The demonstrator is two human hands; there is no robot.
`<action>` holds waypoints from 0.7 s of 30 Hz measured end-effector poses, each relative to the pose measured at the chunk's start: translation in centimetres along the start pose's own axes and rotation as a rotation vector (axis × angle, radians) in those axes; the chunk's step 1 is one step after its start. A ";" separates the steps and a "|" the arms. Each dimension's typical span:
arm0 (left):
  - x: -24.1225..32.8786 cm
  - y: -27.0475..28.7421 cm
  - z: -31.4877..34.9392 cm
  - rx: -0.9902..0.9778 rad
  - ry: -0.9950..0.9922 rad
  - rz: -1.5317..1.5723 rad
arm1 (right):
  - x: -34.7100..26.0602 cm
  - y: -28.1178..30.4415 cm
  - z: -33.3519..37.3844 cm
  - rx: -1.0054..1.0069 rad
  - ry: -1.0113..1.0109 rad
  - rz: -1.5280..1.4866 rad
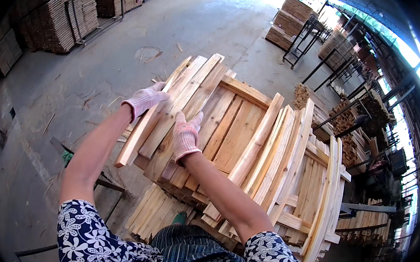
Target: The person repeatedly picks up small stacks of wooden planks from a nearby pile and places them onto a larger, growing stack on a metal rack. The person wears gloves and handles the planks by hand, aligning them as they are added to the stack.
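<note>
Both my hands wear pale pinkish knitted work gloves. At the left side of a stack of wooden boards, my left hand (147, 99) is closed over the outer edge of the leftmost board (141, 133), which sits tilted on its edge. My right hand (187, 134) lies on the boards just to the right, thumb and fingers apart, touching a brownish board (204, 91). Between my hands runs another light board (182, 100). The undersides of my fingers are hidden.
More narrow strips (281, 153) lie across the stack at right. A lower pile of slats (154, 209) and a black metal bar (109, 184) are near my body. Tall timber stacks (60, 10) stand far left; metal racks (305, 39) stand far right. Wood splinters litter the floor.
</note>
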State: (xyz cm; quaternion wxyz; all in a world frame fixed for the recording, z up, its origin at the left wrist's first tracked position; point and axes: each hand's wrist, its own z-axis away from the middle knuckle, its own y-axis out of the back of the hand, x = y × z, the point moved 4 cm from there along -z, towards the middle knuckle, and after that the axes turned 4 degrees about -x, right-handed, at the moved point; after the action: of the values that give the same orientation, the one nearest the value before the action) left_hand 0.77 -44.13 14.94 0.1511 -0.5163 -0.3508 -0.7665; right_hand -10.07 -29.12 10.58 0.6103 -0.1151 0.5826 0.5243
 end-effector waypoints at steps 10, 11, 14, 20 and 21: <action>5.3 -2.1 3.4 0.399 0.004 -0.538 | -2.5 6.4 0.9 -0.484 0.517 0.884; 5.8 -1.7 5.3 0.436 -0.035 -0.536 | -3.6 9.3 1.7 -0.331 0.213 0.600; 6.4 -3.2 8.4 0.455 -0.159 -0.706 | -2.8 20.7 3.1 0.170 0.425 0.950; 9.2 -9.4 10.5 0.417 -0.451 -1.141 | 14.4 35.0 4.5 0.477 -0.087 0.322; 11.5 -11.4 9.9 0.429 -0.663 -1.059 | 18.7 35.8 3.3 0.454 -0.018 0.906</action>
State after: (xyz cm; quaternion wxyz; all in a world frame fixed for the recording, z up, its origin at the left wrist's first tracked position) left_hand -4.02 -27.69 23.07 -0.2628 -0.4411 -0.7301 -0.4509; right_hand -40.09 -2.01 12.82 0.3361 0.2893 0.6682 0.5973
